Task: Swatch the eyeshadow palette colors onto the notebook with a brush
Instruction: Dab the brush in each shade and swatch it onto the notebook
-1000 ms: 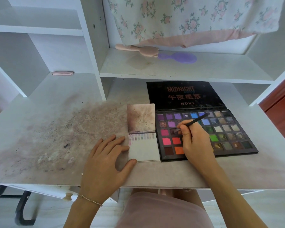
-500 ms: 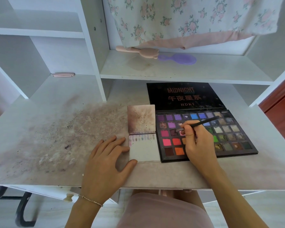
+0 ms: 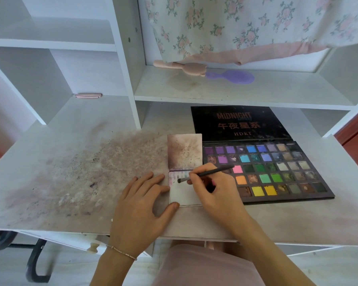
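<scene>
While pinched by the right hand (image 3: 217,195), brush (image 3: 207,174) tip on the stained notebook (image 3: 184,193); left hand (image 3: 141,205) spread flat.

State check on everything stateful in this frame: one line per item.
palette: open, lid laid flat behind the pans
notebook: open, cover flipped up, faint swatches along top of page
brush: held, tip at the page's top left
right hand: grips brush
left hand: flat on desk, fingers touching notebook's left edge
desk: stained with powder
</scene>
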Available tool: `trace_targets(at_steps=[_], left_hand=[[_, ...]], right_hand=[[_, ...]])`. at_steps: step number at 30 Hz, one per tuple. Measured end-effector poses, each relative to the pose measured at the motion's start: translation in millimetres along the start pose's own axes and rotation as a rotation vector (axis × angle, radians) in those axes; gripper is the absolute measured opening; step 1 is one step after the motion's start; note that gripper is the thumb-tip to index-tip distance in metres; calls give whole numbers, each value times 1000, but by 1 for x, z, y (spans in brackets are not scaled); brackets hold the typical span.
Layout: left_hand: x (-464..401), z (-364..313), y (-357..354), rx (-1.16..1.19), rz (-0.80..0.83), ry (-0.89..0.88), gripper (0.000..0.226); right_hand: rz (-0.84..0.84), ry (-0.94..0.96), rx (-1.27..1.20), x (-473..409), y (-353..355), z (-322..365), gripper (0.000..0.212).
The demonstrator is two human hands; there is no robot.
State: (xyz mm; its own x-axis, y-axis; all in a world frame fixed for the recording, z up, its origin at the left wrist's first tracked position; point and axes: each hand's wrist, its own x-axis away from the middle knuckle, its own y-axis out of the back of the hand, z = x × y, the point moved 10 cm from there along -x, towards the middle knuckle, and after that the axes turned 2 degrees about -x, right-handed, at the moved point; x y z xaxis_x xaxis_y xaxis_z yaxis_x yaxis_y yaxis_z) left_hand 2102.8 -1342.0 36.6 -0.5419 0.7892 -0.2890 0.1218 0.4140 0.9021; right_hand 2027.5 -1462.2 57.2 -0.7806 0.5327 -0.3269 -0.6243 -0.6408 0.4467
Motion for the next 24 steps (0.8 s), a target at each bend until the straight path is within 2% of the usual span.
trace_targets(at_steps=[4, 24], left_hand=[[0, 2, -2, 15, 16, 12, 42], [0, 0, 0, 4, -11, -3, 42]], right_hand=[[16, -13, 17, 0, -3, -2, 6], [63, -29, 114, 0, -8, 0, 7]])
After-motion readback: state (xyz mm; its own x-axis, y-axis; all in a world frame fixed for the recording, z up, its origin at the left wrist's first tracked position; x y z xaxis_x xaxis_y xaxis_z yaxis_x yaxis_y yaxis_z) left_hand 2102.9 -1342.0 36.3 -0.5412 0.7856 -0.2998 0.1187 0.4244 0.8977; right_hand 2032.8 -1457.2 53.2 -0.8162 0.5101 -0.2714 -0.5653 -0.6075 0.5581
